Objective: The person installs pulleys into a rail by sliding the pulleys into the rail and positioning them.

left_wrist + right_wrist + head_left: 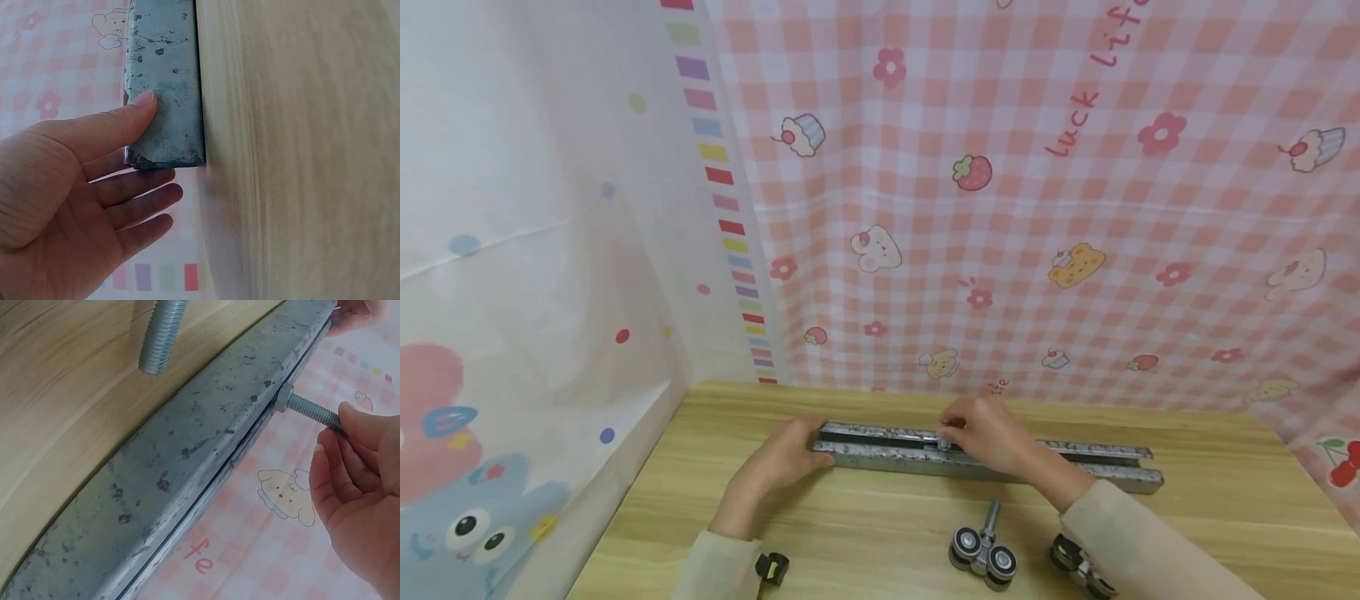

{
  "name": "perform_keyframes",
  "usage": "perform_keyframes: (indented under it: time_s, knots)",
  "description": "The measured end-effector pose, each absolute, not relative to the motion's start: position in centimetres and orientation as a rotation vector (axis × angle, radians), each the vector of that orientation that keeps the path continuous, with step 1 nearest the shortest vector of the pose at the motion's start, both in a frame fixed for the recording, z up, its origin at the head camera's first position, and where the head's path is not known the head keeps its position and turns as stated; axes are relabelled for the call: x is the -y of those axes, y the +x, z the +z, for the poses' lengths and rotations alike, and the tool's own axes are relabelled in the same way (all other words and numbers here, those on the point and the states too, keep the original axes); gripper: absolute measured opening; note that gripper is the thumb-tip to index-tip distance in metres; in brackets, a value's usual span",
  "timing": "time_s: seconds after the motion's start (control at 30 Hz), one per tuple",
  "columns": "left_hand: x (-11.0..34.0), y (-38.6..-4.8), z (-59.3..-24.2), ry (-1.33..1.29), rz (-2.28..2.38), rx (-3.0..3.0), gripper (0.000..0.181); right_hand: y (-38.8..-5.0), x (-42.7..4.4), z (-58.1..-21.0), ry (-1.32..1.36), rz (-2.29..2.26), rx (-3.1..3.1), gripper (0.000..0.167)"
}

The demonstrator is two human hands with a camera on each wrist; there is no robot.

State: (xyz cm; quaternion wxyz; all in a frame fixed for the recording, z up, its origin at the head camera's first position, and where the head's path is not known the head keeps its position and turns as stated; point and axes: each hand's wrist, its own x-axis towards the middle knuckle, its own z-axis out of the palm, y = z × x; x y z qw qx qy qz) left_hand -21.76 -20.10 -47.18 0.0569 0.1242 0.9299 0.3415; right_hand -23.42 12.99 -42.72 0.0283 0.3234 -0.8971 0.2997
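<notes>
A long grey metal rail [887, 458] with a slot along its top lies across the table, its paint chipped. My left hand [778, 457] grips its left end; in the left wrist view the thumb presses the rail's face [165, 75] and the other fingers reach behind and past the end. Out of the slot sticks a threaded bolt [315, 412] with a hex nut [284, 398] at its base. My right hand [988, 429] pinches the bolt's free end between thumb and fingers. Whatever the bolt joins inside the rail is hidden.
A roller trolley [983, 557] with an upright bolt lies in front of the rail. A second trolley [1075, 567] sits right of it, partly under my right sleeve. A black strap piece [772, 568] is beside my left sleeve. A checked cloth [925, 208] hangs behind the wooden table [865, 533].
</notes>
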Motion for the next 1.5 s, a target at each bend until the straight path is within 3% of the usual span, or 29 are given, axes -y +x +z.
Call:
perform_keyframes:
  time_s: [1.5]
  knots:
    - [20.0,-21.8,-47.1,0.381,1.034,-2.835,0.06,-24.4,-7.3,-42.6,1.144,0.864,2.722,0.008]
